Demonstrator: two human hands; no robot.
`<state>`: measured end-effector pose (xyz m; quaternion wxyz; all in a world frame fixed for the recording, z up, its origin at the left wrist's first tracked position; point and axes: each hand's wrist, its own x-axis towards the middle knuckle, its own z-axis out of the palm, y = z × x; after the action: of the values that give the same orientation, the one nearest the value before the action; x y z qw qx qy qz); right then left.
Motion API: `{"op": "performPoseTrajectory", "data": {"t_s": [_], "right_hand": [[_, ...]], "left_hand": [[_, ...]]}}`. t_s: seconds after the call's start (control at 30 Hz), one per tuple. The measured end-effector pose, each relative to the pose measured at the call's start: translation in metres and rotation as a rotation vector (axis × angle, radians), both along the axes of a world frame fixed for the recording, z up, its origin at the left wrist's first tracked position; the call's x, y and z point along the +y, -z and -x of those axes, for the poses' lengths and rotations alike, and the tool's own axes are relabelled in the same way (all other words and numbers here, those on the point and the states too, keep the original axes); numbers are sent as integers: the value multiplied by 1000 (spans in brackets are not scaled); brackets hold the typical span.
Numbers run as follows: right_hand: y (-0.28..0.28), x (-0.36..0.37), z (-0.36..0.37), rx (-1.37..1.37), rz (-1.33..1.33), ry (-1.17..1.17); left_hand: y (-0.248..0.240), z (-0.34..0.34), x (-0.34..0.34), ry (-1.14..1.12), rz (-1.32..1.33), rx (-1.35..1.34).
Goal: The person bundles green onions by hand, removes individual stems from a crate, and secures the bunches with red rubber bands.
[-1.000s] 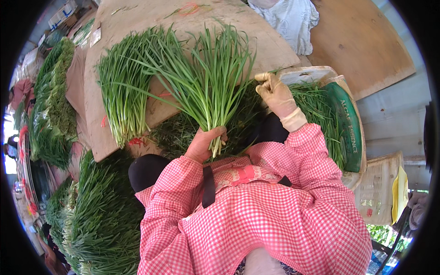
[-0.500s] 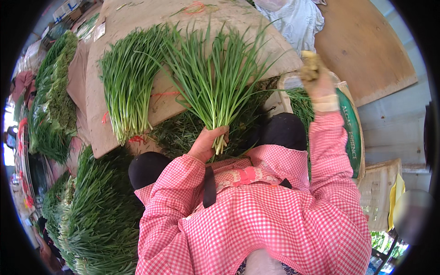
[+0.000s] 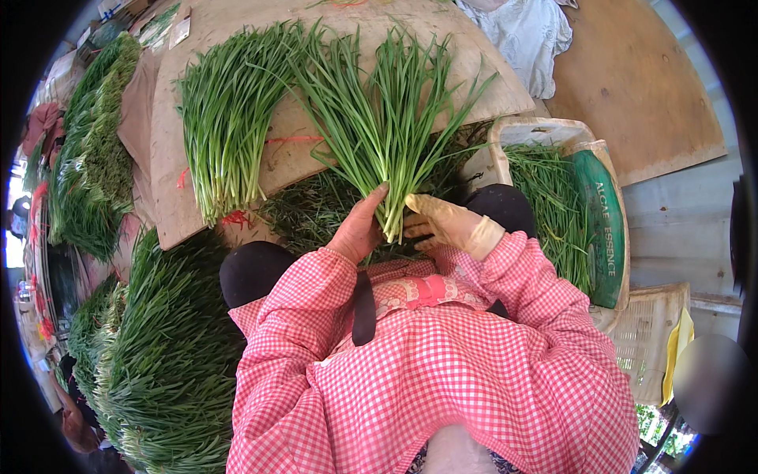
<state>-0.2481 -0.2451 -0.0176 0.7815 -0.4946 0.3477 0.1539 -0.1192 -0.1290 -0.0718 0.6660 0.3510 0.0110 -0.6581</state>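
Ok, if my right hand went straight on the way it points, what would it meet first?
Probably the stems, with your left hand just beyond; depth is unclear, so it may already touch them.

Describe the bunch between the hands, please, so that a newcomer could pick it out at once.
Find the pale board at top centre, then look below its near edge. There, between the left hand and gloved right hand, is the green bunch, pale at its stem ends. Unlike the neighbouring bunch lying on the board, it spreads in a wide V.
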Motion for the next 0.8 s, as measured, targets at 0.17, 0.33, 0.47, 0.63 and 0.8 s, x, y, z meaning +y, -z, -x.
{"op": "performPoseTrajectory", "data": {"t_s": [0.17, 0.33, 0.47, 0.63, 0.8], "right_hand": [[6, 13, -23, -186, 61, 110], [38, 0, -10, -225, -87, 279], [37, -6, 0, -225, -302, 373], [23, 5, -9, -227, -184, 337], [24, 7, -21, -310, -20, 246]], "left_hand": [[5, -1, 1, -31, -92, -234], [3, -3, 1, -79, -122, -73], [3, -5, 2, -90, -81, 57], [-3, -4, 2, -127, -75, 96], [3, 0, 0, -64, -95, -275]]}}
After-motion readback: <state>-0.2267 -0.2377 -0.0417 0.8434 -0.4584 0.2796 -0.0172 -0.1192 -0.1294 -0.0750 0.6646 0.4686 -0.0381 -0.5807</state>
